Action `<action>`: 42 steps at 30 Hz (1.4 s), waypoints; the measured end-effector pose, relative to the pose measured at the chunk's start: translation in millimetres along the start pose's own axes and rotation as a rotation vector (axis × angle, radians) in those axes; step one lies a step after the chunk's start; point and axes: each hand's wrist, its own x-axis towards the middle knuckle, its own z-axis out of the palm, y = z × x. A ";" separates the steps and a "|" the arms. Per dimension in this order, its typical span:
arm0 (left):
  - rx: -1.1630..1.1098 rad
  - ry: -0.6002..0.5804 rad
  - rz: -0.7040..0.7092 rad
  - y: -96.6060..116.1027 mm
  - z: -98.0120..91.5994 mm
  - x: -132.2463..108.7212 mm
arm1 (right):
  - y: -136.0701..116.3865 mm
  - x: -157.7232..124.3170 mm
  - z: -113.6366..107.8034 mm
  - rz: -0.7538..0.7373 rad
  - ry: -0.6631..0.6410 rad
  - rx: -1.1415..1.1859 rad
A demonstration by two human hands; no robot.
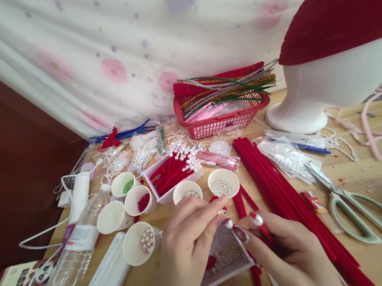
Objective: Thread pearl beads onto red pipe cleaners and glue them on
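Note:
My left hand [189, 245] is closed in a pinch, its fingertips close to those of my right hand above a shallow white tray [230, 269] of small beads. What lies between the left fingertips is too small to make out; a whitish spot there may be a bead or a painted nail. My right hand [289, 248] is closed around a red pipe cleaner [266, 236], mostly hidden by the fingers. A bit of red loop [217, 198] shows just past my left index finger. Paper cups of white beads [221, 187] stand just beyond my hands.
More paper cups [113, 218], a water bottle [79, 244] and a white power strip [99, 285] are on the left. A red basket [224, 122] stands at the back. To the right lie red pipe cleaners [287, 195], scissors [357, 208] and a white mannequin head [340, 69] with a red covering.

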 end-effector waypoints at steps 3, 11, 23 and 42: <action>-0.018 -0.004 0.028 -0.7 0.7 -0.2 | 1.4 -0.8 -1.6 0.000 -0.036 -0.006; -0.085 0.022 0.062 1.9 3.6 -0.1 | -0.5 1.5 -4.4 0.004 -0.078 0.000; -0.762 0.225 -0.542 -5.3 21.7 -11.9 | 5.5 -5.8 3.0 0.017 -0.070 0.113; -0.659 0.320 -0.523 -3.8 35.6 -20.6 | -1.3 -0.2 -1.3 -0.039 -0.181 0.180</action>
